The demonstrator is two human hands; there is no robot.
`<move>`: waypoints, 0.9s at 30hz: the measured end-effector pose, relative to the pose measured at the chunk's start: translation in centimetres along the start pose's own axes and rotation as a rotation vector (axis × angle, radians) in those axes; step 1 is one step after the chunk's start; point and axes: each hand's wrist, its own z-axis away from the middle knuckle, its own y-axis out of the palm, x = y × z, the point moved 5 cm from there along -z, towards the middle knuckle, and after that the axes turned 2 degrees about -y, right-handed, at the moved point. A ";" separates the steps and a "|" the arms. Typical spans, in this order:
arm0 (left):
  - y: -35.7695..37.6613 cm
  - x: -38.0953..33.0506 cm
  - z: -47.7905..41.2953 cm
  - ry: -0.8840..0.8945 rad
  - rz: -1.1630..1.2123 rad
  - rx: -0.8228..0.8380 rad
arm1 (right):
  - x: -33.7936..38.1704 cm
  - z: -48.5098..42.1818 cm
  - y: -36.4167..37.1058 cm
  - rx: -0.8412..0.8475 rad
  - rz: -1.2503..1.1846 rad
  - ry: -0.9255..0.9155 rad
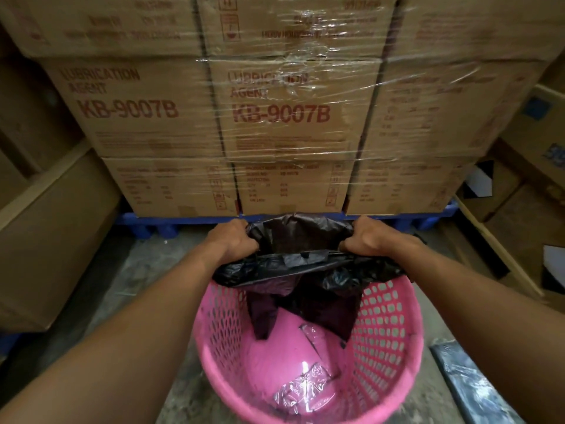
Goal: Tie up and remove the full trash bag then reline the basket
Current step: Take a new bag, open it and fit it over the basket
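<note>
A pink perforated plastic basket (394, 341) stands on the concrete floor just in front of me. A black trash bag (305, 264) is stretched open over its far rim, and its lower part hangs down inside the basket. My left hand (234, 238) grips the bag's edge on the left. My right hand (367, 237) grips the edge on the right. Some crumpled clear plastic (301, 390) lies on the basket's bottom.
Shrink-wrapped cardboard boxes (275, 117) are stacked on a blue pallet (171, 223) right behind the basket. More cartons (46, 228) stand at the left, and wooden crate framing (501, 255) at the right. A dark wrapped bundle (470, 384) lies on the floor at lower right.
</note>
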 end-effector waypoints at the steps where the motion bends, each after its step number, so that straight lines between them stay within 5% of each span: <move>1: -0.1 0.1 0.2 -0.017 0.014 0.014 | -0.1 0.1 0.0 0.008 -0.017 0.005; 8: -0.7 2.5 3.6 -0.202 0.571 0.225 | -1.1 2.1 -0.1 0.019 -0.013 0.025; 14: -1.2 6.6 6.5 -0.319 0.639 0.137 | -1.6 4.0 0.2 -0.042 -0.018 0.030; 18: -2.3 7.0 7.1 -0.315 0.358 -0.092 | -0.9 6.1 0.4 -0.148 0.085 -0.033; 22: -6.3 7.1 9.3 -0.381 0.397 -0.619 | -0.1 7.9 -0.3 -0.303 0.089 -0.154; 25: -9.2 4.2 11.5 -0.077 0.374 -0.889 | 1.3 9.8 -1.5 -0.432 0.118 -0.344; 27: -9.0 0.7 12.4 0.310 0.294 -0.805 | 2.6 11.1 -1.4 -0.387 0.131 -0.471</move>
